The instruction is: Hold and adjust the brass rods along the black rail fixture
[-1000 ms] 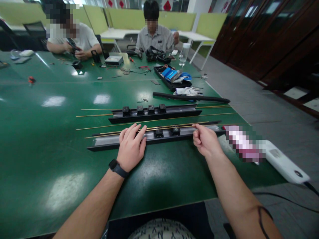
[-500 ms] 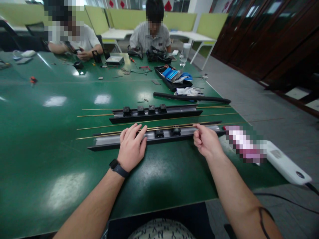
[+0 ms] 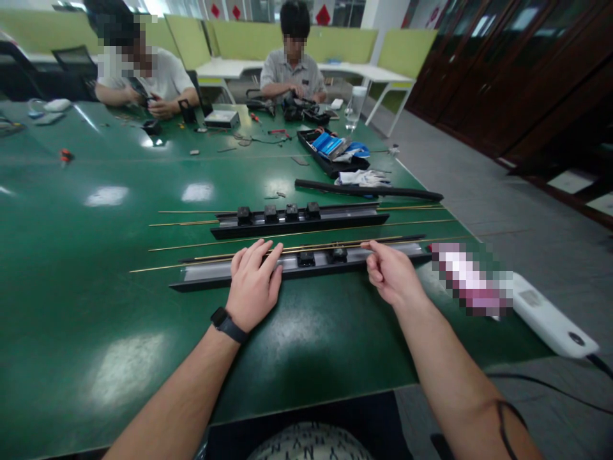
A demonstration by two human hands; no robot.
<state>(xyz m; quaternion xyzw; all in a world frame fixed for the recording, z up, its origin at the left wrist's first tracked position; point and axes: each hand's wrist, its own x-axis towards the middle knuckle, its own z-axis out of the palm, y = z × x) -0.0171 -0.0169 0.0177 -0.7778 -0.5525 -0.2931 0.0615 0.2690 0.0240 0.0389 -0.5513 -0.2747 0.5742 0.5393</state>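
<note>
A black metal channel [image 3: 215,276] with a silvery inside lies across the table before me. Two small black blocks [image 3: 338,255] sit in it. Along its far edge runs a thin brass rod [image 3: 163,268], whose left end sticks out past the channel. My left hand [image 3: 256,271] rests over the channel and rod, fingers stretched out; what lies under the palm is hidden. Farther right, my right hand [image 3: 390,271] is closed, thumb and forefinger pinching the rod. Behind is a second channel [image 3: 301,227] holding several black blocks [image 3: 271,214], with more brass rods beside it.
A black strip [image 3: 368,188], white gloves [image 3: 364,177] and a black tray [image 3: 318,156] lie farther back. To the right are a pink pack [image 3: 467,281] and a white power strip [image 3: 550,313] at the table's edge. Two people sit across the table.
My right hand has shifted slightly left, and the brass rod has slid left with it, its end reaching farther out. My left hand stays in place. The person across has moved their arms.
</note>
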